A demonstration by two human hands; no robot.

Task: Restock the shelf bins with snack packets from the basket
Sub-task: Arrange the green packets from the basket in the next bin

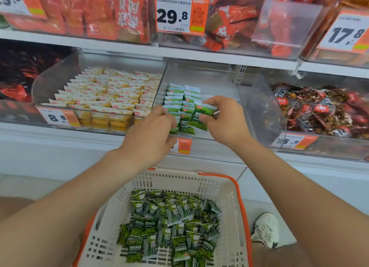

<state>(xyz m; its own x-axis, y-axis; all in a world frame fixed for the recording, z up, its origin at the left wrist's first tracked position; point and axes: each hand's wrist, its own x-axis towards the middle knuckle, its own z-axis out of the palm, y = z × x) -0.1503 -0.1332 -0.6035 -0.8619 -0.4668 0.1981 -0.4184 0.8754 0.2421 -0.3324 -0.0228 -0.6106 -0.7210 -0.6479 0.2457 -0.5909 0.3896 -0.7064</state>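
A clear shelf bin (pixel 219 99) in the middle holds two short rows of green snack packets (pixel 180 96) standing upright along its left side. My right hand (pixel 223 118) pinches one green packet (pixel 201 115) at the front of the right row. My left hand (pixel 153 131) reaches over the bin's front edge, its curled fingers on the front packets of the left row. Below, a white basket with orange handles (pixel 229 189) holds a loose heap of several green packets (pixel 169 222).
The bin to the left is full of yellow-and-white packets (pixel 105 91). The bin on the right (pixel 323 111) holds dark brown and red packets. The upper shelf carries red packets and price tags (pixel 180 13). A white shoe (pixel 266 229) stands on the floor right of the basket.
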